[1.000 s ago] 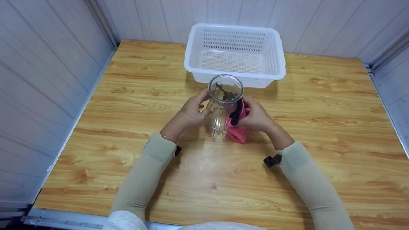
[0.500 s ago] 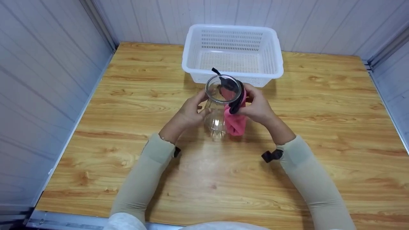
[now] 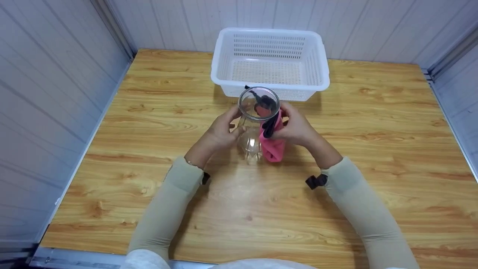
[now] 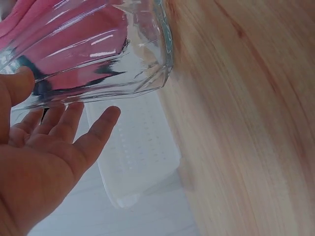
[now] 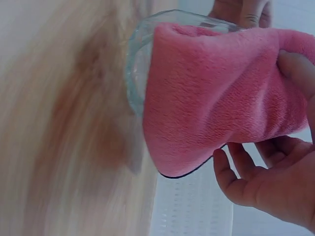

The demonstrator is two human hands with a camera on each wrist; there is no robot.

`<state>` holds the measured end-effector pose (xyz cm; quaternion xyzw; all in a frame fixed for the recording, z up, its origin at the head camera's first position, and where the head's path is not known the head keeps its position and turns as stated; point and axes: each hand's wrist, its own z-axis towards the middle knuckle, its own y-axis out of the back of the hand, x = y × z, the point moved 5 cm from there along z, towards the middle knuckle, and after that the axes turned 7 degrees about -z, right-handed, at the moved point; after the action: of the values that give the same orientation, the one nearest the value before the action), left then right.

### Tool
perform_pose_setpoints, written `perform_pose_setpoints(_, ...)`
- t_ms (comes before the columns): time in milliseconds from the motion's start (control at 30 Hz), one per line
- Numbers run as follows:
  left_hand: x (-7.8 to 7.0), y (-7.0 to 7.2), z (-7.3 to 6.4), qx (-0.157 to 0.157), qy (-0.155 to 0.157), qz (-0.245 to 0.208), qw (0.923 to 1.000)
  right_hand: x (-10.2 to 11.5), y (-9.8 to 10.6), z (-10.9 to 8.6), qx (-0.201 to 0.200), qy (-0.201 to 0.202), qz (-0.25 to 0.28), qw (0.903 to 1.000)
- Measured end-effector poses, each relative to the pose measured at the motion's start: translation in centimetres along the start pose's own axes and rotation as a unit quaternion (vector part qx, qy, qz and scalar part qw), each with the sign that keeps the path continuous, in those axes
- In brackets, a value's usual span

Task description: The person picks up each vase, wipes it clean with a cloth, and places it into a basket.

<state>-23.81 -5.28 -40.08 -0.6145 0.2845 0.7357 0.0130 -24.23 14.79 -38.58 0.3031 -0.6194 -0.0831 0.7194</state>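
Observation:
A clear glass vase [image 3: 251, 145] with a round rim and faceted lower body stands upright between both hands in the head view. My left hand [image 3: 221, 130] holds it from the left, thumb at the near side and fingers reaching behind. On the opposite side, my right hand [image 3: 298, 127] grips a pink cloth [image 3: 273, 150] with a dark edge and presses it to the glass. The right wrist view has the folded cloth [image 5: 211, 88] covering much of the vase, thumb on top and fingers below. Pink shows through the glass in the left wrist view.
A white perforated plastic basket [image 3: 270, 84] sits behind the vase near the back wall, with nothing inside. The wood-grain table [image 3: 239, 216] spreads around the hands. Pale panel walls [image 3: 63, 93] close off the back and sides.
My right hand and the cloth have moved up along the vase, then slightly back down. The left hand keeps its hold, and the vase shifts only slightly left in view.

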Motion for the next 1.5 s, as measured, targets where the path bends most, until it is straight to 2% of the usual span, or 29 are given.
perform_pose_setpoints(333,0.0,-0.2,0.0,0.001,-0.012,-0.066,0.9978,-2.0,-1.3,-0.4,0.026,-0.015,-0.049,0.9984)
perform_pose_setpoints(600,-0.6,-0.4,-0.2,-0.031,-0.013,-0.042,0.9986,-2.6,-1.0,-0.6,0.036,-0.033,-0.052,0.9974)
perform_pose_setpoints(800,-1.0,-0.5,-0.4,-0.062,-0.031,-0.021,0.9974,-2.6,-0.9,-0.5,0.022,-0.027,-0.052,0.998)
perform_pose_setpoints(1000,-0.7,-0.4,-0.3,-0.089,-0.016,-0.022,0.9957,-1.3,-1.0,-1.2,0.01,-0.021,-0.046,0.9987)
perform_pose_setpoints(1133,-0.7,-0.1,-0.2,-0.074,-0.02,-0.036,0.9964,0.7,-0.5,-2.1,0.006,-0.025,-0.042,0.9988)
perform_pose_setpoints(1267,-0.7,0.1,-0.1,-0.045,-0.006,-0.042,0.9981,0.2,0.0,-1.7,-0.007,-0.031,-0.013,0.9994)
perform_pose_setpoints(1367,-0.7,0.1,0.0,-0.028,0.009,-0.035,0.9989,-0.5,0.3,-0.8,-0.023,-0.013,0.018,0.9995)
perform_pose_setpoints(1500,-0.6,0.1,0.1,-0.013,0.02,-0.024,0.9994,0.1,0.9,-0.3,-0.042,0.034,0.064,0.9965)
